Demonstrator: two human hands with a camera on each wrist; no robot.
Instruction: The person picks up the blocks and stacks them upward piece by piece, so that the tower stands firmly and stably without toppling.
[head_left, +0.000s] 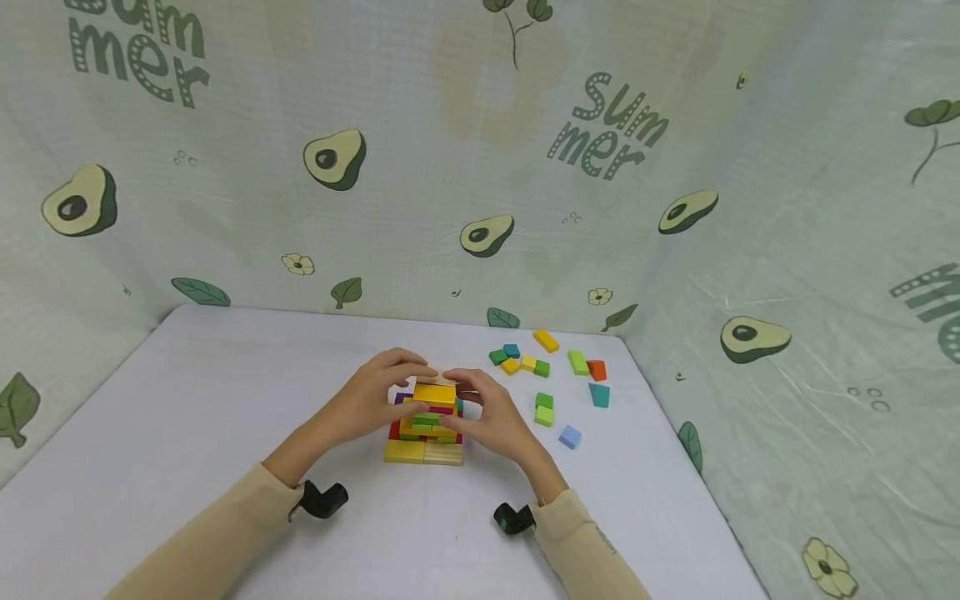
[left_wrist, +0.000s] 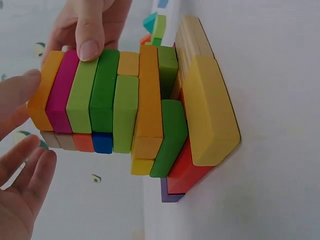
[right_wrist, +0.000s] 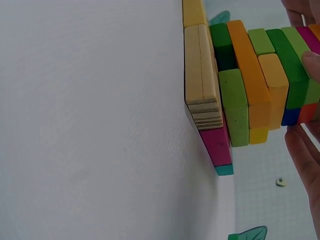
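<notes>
Block tower stands on the white table, right in front of the person, several courses high and seemingly well advanced. At its foot, a yellow base block and a natural-wood base block lie end to end along the near side. Above them, green, orange and light green pieces are already piled up, with a magenta block and an orange-yellow top block finishing the front face.

Both hands are at the upper part. The left hand curls about it, its thumb at the orange-yellow block and its other fingers reaching round to the far side; how firmly these press cannot be told. The right hand is clasped round the other side, its thumb against a light green block and its fingers behind. This looks like steadying or squaring the top courses.

About a dozen pieces lie loose to the right, among them a yellow oblong block, a teal block and a light blue cube. These are not built in, so more stacking may remain.
</notes>
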